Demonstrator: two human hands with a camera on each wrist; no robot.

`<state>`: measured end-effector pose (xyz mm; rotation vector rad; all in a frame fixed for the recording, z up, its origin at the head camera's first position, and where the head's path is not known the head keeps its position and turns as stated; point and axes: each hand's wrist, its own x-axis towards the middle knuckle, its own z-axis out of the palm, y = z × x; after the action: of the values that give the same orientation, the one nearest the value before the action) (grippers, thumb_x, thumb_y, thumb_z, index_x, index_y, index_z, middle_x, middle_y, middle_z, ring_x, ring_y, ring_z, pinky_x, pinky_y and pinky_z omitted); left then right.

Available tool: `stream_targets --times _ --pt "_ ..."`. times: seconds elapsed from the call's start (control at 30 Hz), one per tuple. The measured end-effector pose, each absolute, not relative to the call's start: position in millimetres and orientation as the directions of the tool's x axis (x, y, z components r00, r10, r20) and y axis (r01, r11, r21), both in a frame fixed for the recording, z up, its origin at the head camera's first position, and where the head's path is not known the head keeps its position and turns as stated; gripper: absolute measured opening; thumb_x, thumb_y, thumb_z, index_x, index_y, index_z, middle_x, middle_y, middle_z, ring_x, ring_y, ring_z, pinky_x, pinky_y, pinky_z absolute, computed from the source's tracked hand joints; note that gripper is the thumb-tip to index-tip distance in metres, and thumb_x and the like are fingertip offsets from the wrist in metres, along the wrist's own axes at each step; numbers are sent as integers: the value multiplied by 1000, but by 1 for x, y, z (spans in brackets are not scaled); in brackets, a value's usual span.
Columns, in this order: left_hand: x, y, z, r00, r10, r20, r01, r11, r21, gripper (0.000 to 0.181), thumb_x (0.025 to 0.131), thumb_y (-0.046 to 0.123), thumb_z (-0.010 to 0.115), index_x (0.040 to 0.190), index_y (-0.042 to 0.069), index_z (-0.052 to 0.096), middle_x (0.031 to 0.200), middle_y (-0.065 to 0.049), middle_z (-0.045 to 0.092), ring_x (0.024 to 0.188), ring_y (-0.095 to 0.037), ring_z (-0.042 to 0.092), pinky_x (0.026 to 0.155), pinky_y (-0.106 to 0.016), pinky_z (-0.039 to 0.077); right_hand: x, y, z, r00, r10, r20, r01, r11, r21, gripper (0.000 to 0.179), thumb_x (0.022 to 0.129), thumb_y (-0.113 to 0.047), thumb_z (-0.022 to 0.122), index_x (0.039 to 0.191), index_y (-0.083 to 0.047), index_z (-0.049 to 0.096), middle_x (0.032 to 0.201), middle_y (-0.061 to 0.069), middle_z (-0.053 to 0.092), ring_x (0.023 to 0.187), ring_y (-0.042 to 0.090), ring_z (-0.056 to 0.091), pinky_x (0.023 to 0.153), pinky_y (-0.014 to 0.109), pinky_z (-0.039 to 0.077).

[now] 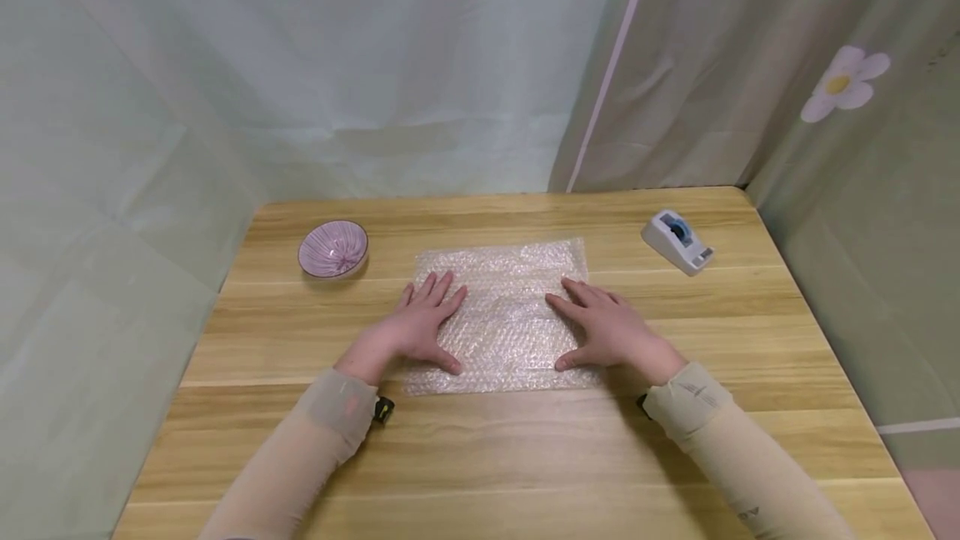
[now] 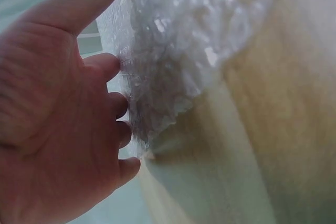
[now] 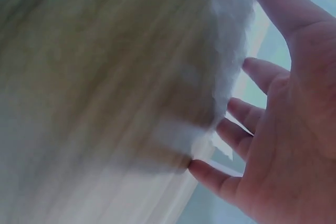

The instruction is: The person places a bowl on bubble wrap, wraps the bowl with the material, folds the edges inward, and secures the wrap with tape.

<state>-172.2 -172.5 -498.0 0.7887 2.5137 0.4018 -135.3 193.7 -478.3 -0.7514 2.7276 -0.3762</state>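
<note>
A clear sheet of bubble wrap lies spread flat on the wooden table in the head view. On its left side rests my left hand, fingers spread and fingertips on the plastic. My right hand touches the sheet's right side in the same way, thumb apart from the fingers. In the left wrist view the fingertips of my left hand meet the bubble wrap. The right wrist view shows my right hand with its fingertips along the sheet's edge. Neither hand grips anything.
A purple-striped bowl stands at the table's back left. At the back right sits a white tape dispenser with a blue hub. Pale curtains hang behind the table and on both sides, close to its edges.
</note>
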Motion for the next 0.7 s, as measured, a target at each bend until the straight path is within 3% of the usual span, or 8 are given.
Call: stream_targets --times 0.13,0.23,0.4,0.7 --pt "-170 -167 -480 -709 587 -389 455 804 384 141 69 65 92 172 10 14 176 -22 -11 161 -46 -12 126 -68 -8 -139 199 -478 -812 -549 -196 -477 819 -319 120 72 -65 91 168 -19 37 176 19 22 156 48 28 118 77 28" --pt "-168 -165 -473 -706 586 -398 471 808 355 139 71 60 93 172 8 13 176 -24 -10 161 -47 -10 127 -68 -3 -143 204 -479 -798 -564 -211 -485 810 -331 127 68 -66 91 170 -17 33 178 17 14 160 48 18 120 78 23" --pt "-167 -166 -472 -696 595 -401 485 802 348 142 69 59 95 172 8 11 176 -25 -11 160 -49 -9 127 -69 -1 -150 213 -480 -764 -579 -286 -454 797 -399 140 67 -64 93 172 -8 19 178 20 1 161 50 -2 124 75 11" --pt "-169 -170 -476 -692 599 -403 486 799 354 147 65 59 96 172 9 9 176 -23 -14 161 -47 -12 128 -67 -3 -157 217 -482 -739 -587 -331 -430 789 -439 147 65 -61 94 172 -7 9 178 19 -7 161 47 -9 128 69 1"
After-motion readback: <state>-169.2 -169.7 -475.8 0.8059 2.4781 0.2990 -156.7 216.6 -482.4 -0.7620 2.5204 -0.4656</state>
